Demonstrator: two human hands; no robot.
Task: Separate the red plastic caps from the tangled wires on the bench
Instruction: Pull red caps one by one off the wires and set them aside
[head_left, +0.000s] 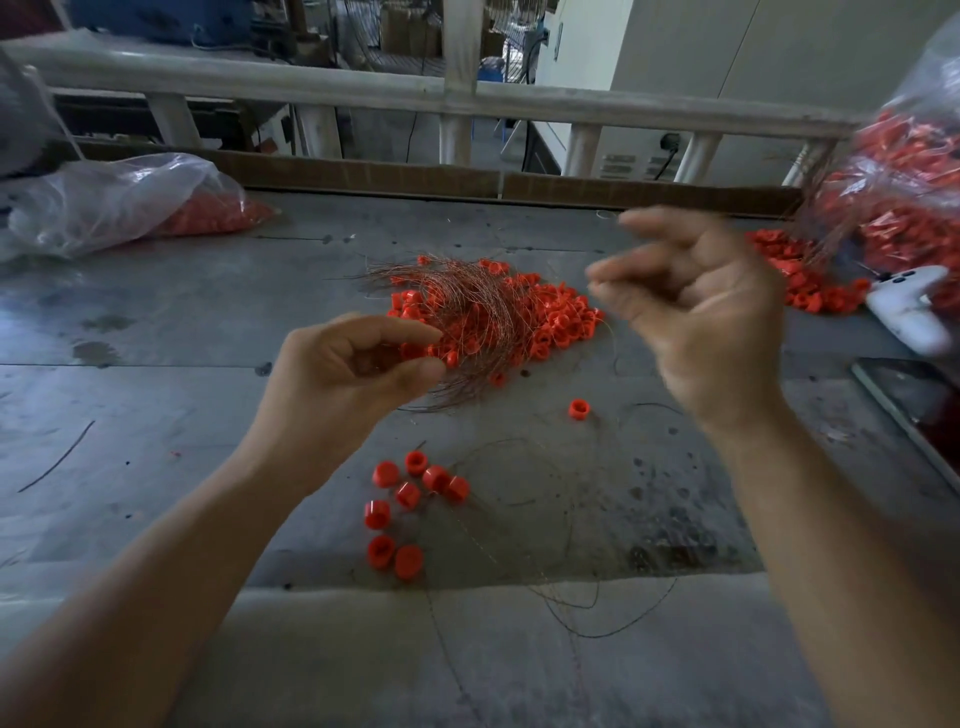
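Fingers (400, 330) of left hand (337, 374) on wires (467, 306)

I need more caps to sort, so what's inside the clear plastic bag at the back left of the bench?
Through the clear bag red caps show, heaped at its right end. Crumpled, glaring plastic hides whatever else it holds.

Dim, cool light on the bench (156, 405); the right hand (696, 312) is motion-blurred, frame edges bowed.
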